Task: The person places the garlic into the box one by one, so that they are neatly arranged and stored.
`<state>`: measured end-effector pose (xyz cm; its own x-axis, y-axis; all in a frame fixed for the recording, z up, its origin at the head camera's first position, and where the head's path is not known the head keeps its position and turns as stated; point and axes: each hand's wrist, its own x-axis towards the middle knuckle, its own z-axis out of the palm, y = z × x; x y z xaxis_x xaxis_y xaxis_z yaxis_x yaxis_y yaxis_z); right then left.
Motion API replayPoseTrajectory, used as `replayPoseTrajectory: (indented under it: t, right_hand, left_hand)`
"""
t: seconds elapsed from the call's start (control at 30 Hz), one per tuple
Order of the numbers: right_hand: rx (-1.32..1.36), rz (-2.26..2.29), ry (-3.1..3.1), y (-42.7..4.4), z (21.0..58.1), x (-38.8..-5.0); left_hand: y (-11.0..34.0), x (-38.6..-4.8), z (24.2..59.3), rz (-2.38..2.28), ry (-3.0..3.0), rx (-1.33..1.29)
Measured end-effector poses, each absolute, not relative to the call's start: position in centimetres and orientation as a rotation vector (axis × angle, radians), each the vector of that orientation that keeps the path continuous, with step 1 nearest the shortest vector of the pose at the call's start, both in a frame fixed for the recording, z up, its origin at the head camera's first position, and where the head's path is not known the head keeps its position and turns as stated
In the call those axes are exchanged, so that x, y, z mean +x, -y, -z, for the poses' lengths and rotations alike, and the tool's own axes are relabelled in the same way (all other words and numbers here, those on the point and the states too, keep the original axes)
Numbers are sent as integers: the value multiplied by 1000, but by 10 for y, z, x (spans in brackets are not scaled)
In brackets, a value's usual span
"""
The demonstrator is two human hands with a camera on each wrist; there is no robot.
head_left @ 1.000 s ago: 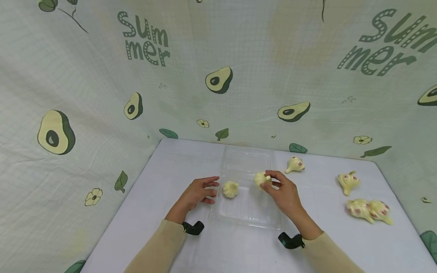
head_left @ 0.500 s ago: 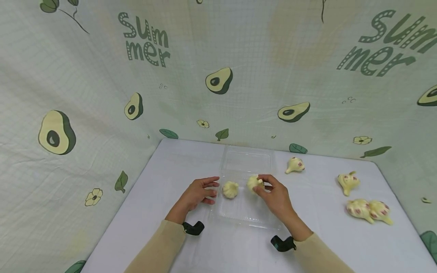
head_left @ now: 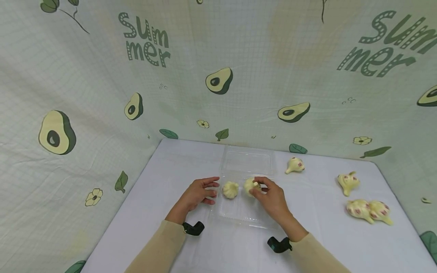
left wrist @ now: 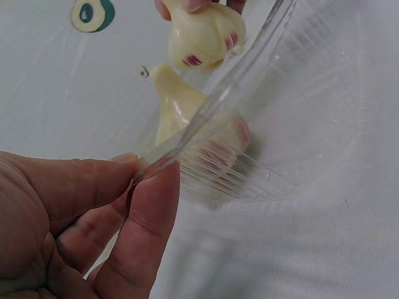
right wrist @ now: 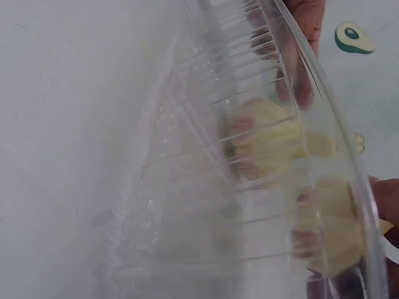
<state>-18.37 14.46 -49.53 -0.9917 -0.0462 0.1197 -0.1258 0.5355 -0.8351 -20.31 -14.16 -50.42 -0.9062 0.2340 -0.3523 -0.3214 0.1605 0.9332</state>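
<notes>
A clear plastic clamshell box (head_left: 235, 212) lies unfolded on the table, its lid (head_left: 247, 159) laid back at the far side. My left hand (head_left: 199, 194) pinches the box's left rim between thumb and index finger, as the left wrist view shows. Inside, near that rim, rests a garlic bulb (head_left: 230, 190) with reddish patches. A second garlic bulb (head_left: 250, 185) is held by its stem end in the fingertips of my right hand (head_left: 273, 199), over the box and just right of the first. In the right wrist view both bulbs appear through the clear wall.
Right of the lid lies a loose garlic bulb (head_left: 295, 165). Farther right is another bulb (head_left: 348, 182), with two touching bulbs (head_left: 358, 208) nearer me. A patterned cloth (head_left: 252, 49) hangs behind and beside the white table (head_left: 184, 159).
My right hand has carried its garlic bulb leftward and slightly nearer me, toward the bulb in the box. The left hand has stayed at the rim.
</notes>
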Motion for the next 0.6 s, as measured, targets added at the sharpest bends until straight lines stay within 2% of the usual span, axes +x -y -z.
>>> replayPoseTrajectory:
  t: [0.6]
  right_hand:
    - [201,-1364,2717,-131,509,-185]
  left_hand:
    - [140,-202,503,-1796,-2027,-98]
